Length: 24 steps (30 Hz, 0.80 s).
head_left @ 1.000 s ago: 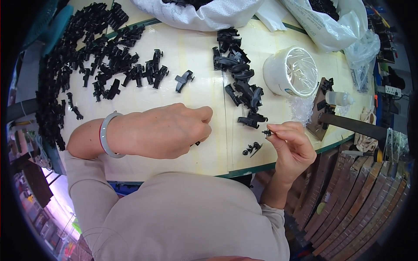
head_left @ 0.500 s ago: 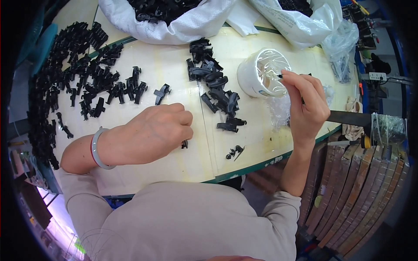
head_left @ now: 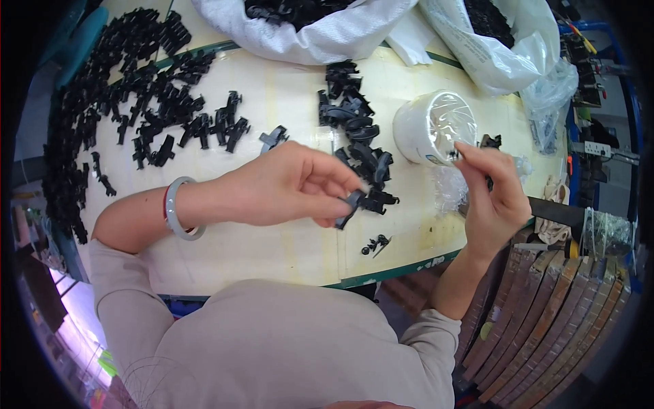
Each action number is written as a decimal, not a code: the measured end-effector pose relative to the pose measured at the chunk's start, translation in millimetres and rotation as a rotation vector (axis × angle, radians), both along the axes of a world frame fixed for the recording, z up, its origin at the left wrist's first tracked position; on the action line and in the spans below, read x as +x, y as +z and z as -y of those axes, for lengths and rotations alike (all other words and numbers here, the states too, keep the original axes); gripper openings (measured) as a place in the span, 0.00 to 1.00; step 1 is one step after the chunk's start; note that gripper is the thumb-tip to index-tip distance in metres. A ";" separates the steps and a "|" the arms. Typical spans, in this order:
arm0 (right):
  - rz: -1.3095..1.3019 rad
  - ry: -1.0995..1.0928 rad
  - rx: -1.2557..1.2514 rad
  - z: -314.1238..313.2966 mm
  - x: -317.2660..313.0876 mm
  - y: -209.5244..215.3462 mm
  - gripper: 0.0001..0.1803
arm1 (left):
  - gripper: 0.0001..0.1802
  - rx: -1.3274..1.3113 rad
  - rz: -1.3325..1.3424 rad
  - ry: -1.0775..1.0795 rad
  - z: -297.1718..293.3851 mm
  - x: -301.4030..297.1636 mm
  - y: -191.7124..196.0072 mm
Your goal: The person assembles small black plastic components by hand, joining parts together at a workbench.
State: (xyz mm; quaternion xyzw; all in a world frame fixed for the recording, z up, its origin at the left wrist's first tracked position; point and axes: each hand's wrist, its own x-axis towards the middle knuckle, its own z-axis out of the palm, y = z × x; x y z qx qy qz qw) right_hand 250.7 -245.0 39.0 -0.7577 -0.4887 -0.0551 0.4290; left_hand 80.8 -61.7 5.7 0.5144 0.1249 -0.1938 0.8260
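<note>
My left hand (head_left: 283,185) holds a curved black plastic part (head_left: 349,208) between thumb and fingers, above the table. Beside the white tub (head_left: 417,129), my right hand (head_left: 496,194) pinches a tiny dark piece (head_left: 454,155), too small to name. Clear plastic film lines the tub's mouth. A heaped row of black plastic parts (head_left: 361,133) lies between my hands, just beyond the left fingertips. One grey-black part (head_left: 274,138) rests alone behind my left hand. Several small black bits (head_left: 373,244) and a thin pin lie close to the table's front edge.
Many black clips (head_left: 153,112) spread over the table's left side. At the back stand a white sack (head_left: 286,44) of black parts and a plastic bag (head_left: 487,58) of dark pieces. Crumpled clear film (head_left: 447,191) lies below the tub. Stacked brown boards (head_left: 545,320) stand at the right.
My left hand has lifted and turned rightward, and the black part now shows in its fingers. My right hand stays pinched by the tub, slightly lower. The whole view has shifted a little.
</note>
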 end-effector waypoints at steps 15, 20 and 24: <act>-0.195 0.090 0.149 -8.6 -68.9 -27.0 0.12 | 0.12 -0.176 -0.006 0.085 5.0 -0.7 -6.7; -0.185 0.089 0.138 -9.4 -68.5 -29.6 0.12 | 0.12 -0.193 0.013 0.085 5.3 -0.6 -7.9; -0.202 0.089 0.146 -10.2 -70.7 -31.2 0.12 | 0.12 -0.187 0.006 0.086 6.3 -1.7 -8.4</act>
